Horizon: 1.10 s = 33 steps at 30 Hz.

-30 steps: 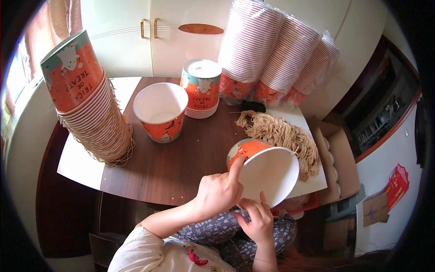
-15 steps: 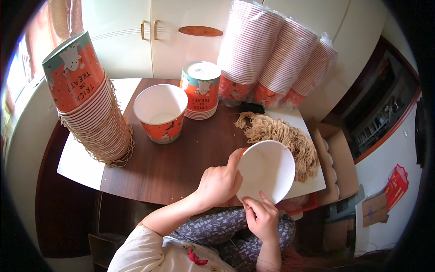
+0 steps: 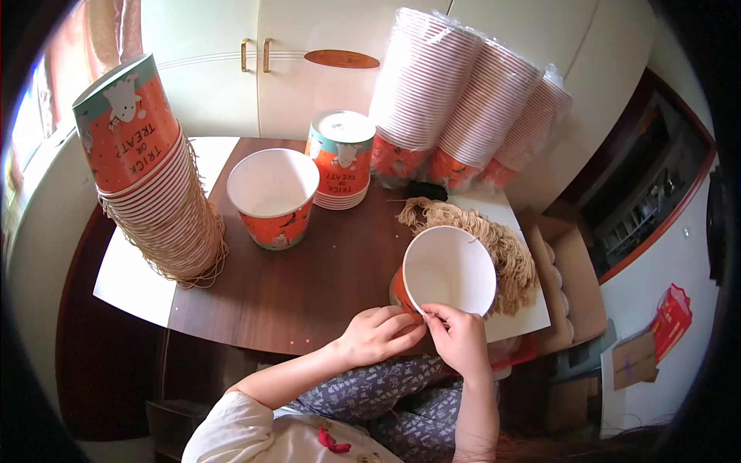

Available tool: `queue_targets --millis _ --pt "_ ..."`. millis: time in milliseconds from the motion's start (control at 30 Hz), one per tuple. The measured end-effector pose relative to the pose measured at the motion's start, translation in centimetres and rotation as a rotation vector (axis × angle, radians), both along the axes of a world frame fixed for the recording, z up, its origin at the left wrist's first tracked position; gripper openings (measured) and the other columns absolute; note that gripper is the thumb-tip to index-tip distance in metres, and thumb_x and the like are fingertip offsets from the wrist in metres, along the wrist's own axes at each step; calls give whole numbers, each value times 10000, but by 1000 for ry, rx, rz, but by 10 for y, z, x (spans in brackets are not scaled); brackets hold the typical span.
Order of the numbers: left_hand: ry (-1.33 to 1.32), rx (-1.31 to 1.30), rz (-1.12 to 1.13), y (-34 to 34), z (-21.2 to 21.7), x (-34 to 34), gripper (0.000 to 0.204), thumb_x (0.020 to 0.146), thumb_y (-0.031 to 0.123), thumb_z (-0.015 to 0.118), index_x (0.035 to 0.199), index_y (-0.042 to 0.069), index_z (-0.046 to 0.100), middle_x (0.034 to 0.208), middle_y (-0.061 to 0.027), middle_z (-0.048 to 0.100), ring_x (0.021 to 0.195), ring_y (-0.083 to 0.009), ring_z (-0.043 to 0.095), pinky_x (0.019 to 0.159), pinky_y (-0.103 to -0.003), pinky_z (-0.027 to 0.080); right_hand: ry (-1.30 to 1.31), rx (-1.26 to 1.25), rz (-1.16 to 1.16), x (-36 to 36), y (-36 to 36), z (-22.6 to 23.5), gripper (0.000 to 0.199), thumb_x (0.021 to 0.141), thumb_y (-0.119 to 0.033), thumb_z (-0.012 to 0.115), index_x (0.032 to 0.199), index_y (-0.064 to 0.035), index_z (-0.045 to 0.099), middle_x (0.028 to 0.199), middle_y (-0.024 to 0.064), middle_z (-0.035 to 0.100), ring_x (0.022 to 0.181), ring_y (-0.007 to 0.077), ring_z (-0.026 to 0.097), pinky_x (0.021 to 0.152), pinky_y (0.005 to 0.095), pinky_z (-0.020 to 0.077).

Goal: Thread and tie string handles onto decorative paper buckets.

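Note:
A paper bucket [image 3: 454, 266] with an orange printed outside and white inside stands tilted at the table's near right, its mouth toward me. My left hand [image 3: 378, 336] is closed with bent fingers against its near left wall. My right hand [image 3: 458, 336] pinches thumb and finger together at the near edge of the rim, close to my left fingertips; whatever is between them is too small to make out. Beside the bucket lies a heap of beige cord [image 3: 505, 262]. A short bit of cord seems to show at the rim's far right.
Another bucket [image 3: 274, 185] stands upright mid-table, beside a short upturned stack [image 3: 340, 158]. A tall stack wound with cord [image 3: 158, 177] leans at left. Plastic-wrapped stacks [image 3: 424, 85] stand at the back. A cardboard box [image 3: 583, 266] is off the right edge.
My left hand has slid from the bucket's left rim down to its near side. My right hand has moved up and left along the rim, its fingers now pinched. The bucket has shifted slightly away.

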State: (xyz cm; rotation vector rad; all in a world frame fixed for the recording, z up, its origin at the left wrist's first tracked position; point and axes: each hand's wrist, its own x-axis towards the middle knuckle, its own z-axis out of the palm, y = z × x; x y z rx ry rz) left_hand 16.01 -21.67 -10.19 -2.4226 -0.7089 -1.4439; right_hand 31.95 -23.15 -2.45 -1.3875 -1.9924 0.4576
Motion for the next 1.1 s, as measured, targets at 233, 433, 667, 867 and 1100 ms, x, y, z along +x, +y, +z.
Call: queue_targets --millis 233,433,667,867,1100 --pt "66 170 -4 25 5 1 272 645 114 604 915 130 616 969 -27 525 834 -160 543 555 -256 462 18 -38 21 2 13 3 122 791 -102 592 870 -38 659 757 154 638 687 302 634 613 363 501" --pt "84 191 -19 31 5 2 260 630 115 624 890 130 626 974 -24 539 847 -173 544 604 -282 447 19 -70 17 4 16 7 133 807 -107 583 882 -22 653 773 157 645 699 285 646 622 356 508" --pt "-434 -477 -324 14 19 -12 227 722 -70 571 884 71 498 977 -84 605 916 -273 558 763 -349 432 212 -125 12 18 11 5 277 806 -56 590 1070 24 567 992 150 635 908 223 628 765 318 502" --pt "-652 -796 -604 -2 38 -23 73 898 -36 417 957 7 409 991 -158 584 840 -128 580 738 -240 488 367 -46 108 14 7 0 431 810 -42 575 1226 -12 466 1190 168 537 1127 246 513 910 305 415" --pt "-752 -874 -752 -4 78 -34 65 921 37 440 978 15 417 857 -66 549 772 -103 552 720 -248 484 694 -119 265 -1 5 8 463 829 37 511 1279 -9 410 1321 140 432 1236 234 402 1000 341 332"
